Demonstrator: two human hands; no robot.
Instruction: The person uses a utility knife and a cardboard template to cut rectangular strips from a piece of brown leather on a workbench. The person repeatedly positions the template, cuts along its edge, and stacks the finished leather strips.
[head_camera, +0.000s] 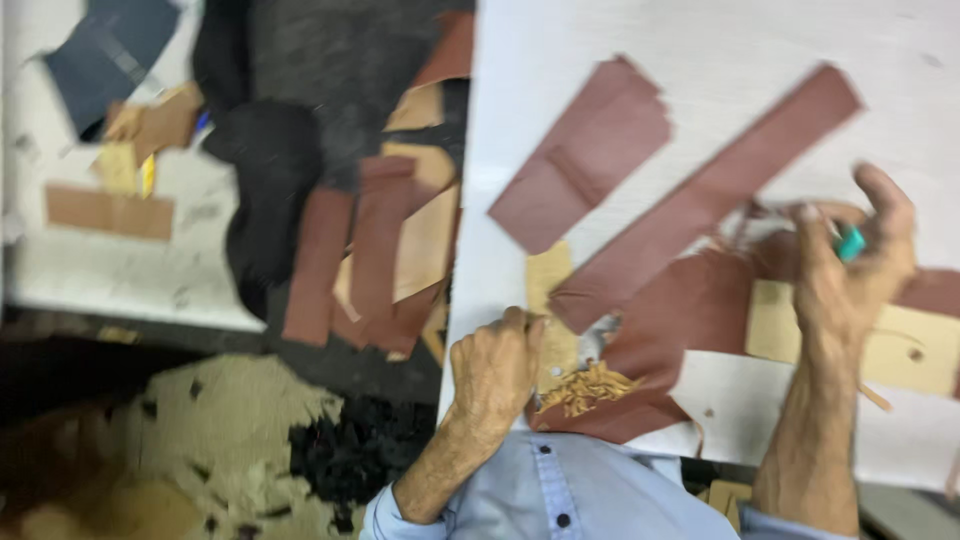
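Matt reddish-brown leather strips (700, 190) are spread on a smooth white tabletop (560, 60); tan cardboard patterns (905, 345) look dull, and the near shavings (585, 388) fibrous.

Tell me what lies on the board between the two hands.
In the head view, between the left hand and the right hand lie overlapping reddish-brown leather pieces, a long strip among them, and a heap of tan shavings.

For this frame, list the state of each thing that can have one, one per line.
left hand: closed, knuckles up, resting on the red-brown leather piece.
right hand: raised, fingers curled round a small teal tool.
long leather strip: flat, lying diagonally on the white board.
folded leather piece: flat, untouched.
tan shavings: loose heap by the left hand.
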